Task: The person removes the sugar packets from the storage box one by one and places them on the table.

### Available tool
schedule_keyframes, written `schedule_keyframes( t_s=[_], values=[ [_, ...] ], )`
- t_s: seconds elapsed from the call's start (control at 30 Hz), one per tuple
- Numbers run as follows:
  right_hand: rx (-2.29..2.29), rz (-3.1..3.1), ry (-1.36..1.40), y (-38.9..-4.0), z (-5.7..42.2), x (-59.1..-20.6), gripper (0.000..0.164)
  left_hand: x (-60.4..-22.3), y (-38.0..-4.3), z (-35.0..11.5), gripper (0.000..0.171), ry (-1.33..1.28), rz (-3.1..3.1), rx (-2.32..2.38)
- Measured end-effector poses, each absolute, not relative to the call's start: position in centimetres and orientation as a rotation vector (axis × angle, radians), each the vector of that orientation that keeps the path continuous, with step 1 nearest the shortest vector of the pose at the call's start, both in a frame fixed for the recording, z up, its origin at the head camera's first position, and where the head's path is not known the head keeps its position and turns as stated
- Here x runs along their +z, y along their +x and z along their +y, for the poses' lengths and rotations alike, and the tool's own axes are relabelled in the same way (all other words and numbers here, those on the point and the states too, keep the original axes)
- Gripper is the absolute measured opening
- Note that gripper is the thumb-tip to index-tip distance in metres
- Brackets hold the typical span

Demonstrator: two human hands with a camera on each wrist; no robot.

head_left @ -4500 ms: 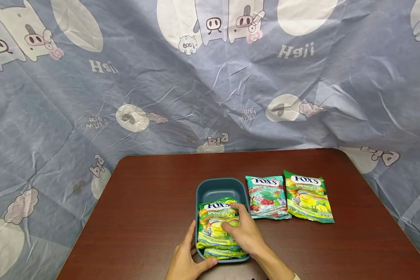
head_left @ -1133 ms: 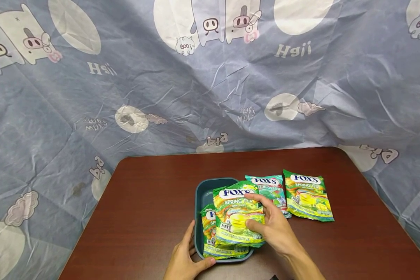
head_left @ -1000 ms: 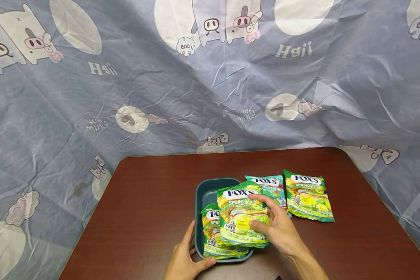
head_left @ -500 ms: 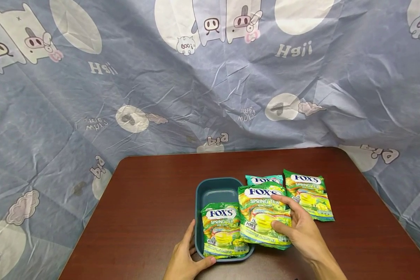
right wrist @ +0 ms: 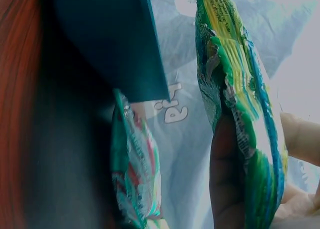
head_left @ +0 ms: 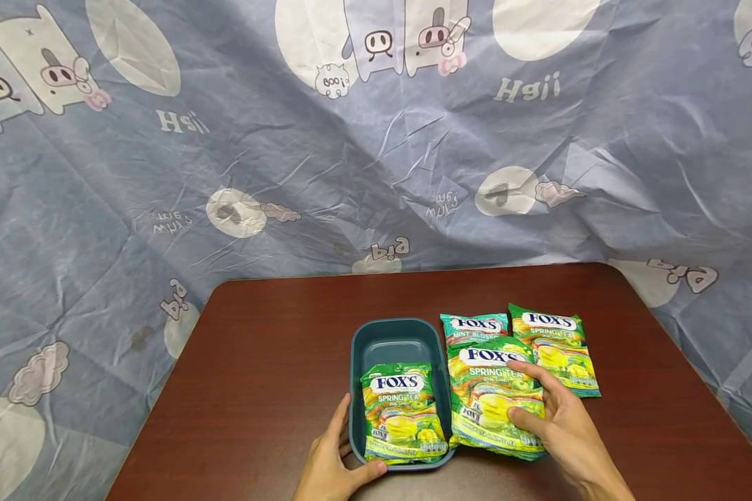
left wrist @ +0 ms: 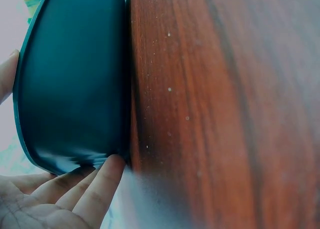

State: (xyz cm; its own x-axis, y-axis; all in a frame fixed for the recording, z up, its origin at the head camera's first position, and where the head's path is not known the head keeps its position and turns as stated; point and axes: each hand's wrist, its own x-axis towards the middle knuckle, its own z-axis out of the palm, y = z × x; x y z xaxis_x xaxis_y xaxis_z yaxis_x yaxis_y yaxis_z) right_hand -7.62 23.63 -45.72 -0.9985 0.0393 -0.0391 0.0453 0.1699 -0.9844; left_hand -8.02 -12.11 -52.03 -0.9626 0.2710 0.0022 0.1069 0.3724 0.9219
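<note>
My right hand [head_left: 564, 428] grips a green-and-yellow bag of Fox's Spring Tea candy [head_left: 491, 393], thumb on its front and fingers behind. In the right wrist view the candy bag [right wrist: 260, 114] stands up from the table; its edge looks layered, and I cannot tell whether it is more than one bag. A dark teal box [head_left: 396, 353] stands left of it with a Spring Tea bag [head_left: 401, 417] lying inside. My left hand [head_left: 333, 456] rests on the box's near left corner, thumb at the rim, straight fingers against the wall [left wrist: 75, 89].
Behind the held bag lies a mint-green Mint Blossom bag [head_left: 474, 327], partly covered from view. Another Spring Tea bag [head_left: 551, 337] lies to its right. The brown wooden table [head_left: 269, 376] ends at a patterned cloth [head_left: 326, 153] hung behind.
My right hand has lifted the upper candy bag out of the box and carried it right, in front of the Mint Blossom bag. The left hand stays at the box corner.
</note>
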Motion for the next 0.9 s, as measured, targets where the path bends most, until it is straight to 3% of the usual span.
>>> schedule_keyframes(
  t_s=[0.9],
  values=[
    [-1.938, 2.215, 0.279, -7.2, 24.8, -51.3, 0.076, -51.8, -8.2, -12.2, 0.115, 0.317, 2.441, 1.648]
  ],
)
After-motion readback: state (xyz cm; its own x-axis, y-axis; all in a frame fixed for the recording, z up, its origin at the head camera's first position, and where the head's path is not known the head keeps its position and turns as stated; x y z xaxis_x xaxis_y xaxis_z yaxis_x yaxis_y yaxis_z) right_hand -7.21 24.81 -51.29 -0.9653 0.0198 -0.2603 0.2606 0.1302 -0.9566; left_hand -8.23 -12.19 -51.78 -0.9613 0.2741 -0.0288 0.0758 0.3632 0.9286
